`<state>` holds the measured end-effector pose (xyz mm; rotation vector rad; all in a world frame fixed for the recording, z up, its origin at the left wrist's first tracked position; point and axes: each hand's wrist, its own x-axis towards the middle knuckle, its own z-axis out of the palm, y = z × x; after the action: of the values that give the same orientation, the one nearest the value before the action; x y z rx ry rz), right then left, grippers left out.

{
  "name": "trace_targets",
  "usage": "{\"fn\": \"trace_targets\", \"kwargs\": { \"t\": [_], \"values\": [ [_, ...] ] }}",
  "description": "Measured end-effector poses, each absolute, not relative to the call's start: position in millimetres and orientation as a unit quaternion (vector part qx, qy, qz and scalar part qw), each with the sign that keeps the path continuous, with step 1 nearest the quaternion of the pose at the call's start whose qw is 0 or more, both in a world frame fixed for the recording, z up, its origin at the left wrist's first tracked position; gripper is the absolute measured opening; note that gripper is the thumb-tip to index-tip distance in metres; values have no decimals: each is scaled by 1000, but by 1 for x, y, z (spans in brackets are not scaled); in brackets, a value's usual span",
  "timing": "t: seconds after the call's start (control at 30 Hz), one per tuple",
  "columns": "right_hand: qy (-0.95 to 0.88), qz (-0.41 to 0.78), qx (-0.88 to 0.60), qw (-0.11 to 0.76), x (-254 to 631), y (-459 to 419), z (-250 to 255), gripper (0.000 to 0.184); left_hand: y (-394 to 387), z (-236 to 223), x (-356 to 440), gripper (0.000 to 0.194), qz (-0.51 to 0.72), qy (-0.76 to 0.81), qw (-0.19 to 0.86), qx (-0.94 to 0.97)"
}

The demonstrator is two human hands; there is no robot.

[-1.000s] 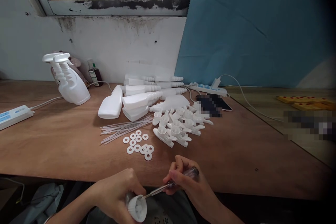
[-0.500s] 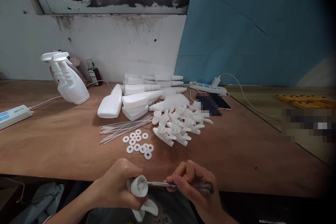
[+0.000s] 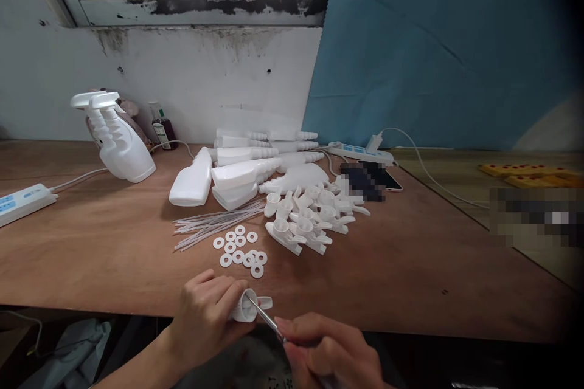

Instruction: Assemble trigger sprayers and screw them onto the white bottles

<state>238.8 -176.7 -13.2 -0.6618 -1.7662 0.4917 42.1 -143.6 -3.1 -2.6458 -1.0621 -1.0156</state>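
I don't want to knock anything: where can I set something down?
The brown table has a bare patch right of the spray heads and in front of the dark device. Another lies between the left power strip and the thin tubes. It is crowded mid-table, with bottles and rings, before which are the left hand and right hand.

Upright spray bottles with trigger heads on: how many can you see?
2. The nearer bottle stands toward the left of the tabletop; the farther bottle is just to its left, partly covered by it. Others may be hidden behind them.
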Motion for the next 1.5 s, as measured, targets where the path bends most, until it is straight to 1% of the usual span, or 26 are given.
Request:
{"fn": "trace_targets", "kwargs": {
  "t": [0.07, 0.17, 0.27, 0.43, 0.53, 0.67, 0.77, 0.87, 0.97, 1.03, 1.07, 1.2, 1.27, 1.33, 1.4, 1.5],
  "values": [
    [-714, 291, -321, 550, 245, -173, -5, 27, -143, -3, 43, 15, -341, -340, 38, -876],
    [-642, 400, -378, 534, 251, -165, 5, 33, -142, -2, 44, 7, -348, -331, 6, -877],
    [-588, 466, -407, 521, 252, -159, 7, 36, -141, -4, 45, 5, -348, -332, -11, -877],
    [-501, 563, -410, 514, 254, -154, 4, 37, -138, -7, 42, 7, -344, -334, -55, -876],
    [-477, 580, -406, 521, 255, -154, 4, 38, -136, -8, 41, 9, -337, -332, -84, -877],
    [-503, 577, -388, 513, 255, -157, 6, 38, -135, -7, 40, 9, -311, -305, -93, -895],
    [-480, 623, -380, 486, 254, -156, 7, 35, -136, -4, 40, 9, -286, -268, -114, -913],
    [-428, 683, -376, 458, 252, -152, 6, 38, -138, -2, 40, 10, -244, -268, -133, -923],
    [-368, 720, -376, 453, 249, -146, 2, 40, -139, -1, 41, 19, -220, -288, -159, -918],
    [-334, 736, -376, 454, 246, -143, -1, 40, -139, -1, 42, 26, -229, -315, -202, -899],
    [-318, 744, -375, 452, 246, -141, -3, 39, -139, 1, 42, 28, -230, -334, -239, -882],
    [-256, 772, -375, 444, 245, -133, -11, 39, -138, 7, 41, 30, -202, -385, -467, -770],
    [-230, 773, -377, 454, 246, -130, -16, 37, -135, 8, 41, 27, -220, -397, -545, -705],
    [-219, 767, -374, 473, 245, -128, -19, 34, -132, 5, 41, 29, -249, -425, -598, -633],
    [-222, 760, -363, 491, 243, -128, -20, 32, -128, -1, 41, 36, -259, -460, -639, -560],
    [-247, 752, -348, 502, 240, -128, -20, 30, -122, -12, 41, 41, -272, -488, -656, -508]
  ]
}}
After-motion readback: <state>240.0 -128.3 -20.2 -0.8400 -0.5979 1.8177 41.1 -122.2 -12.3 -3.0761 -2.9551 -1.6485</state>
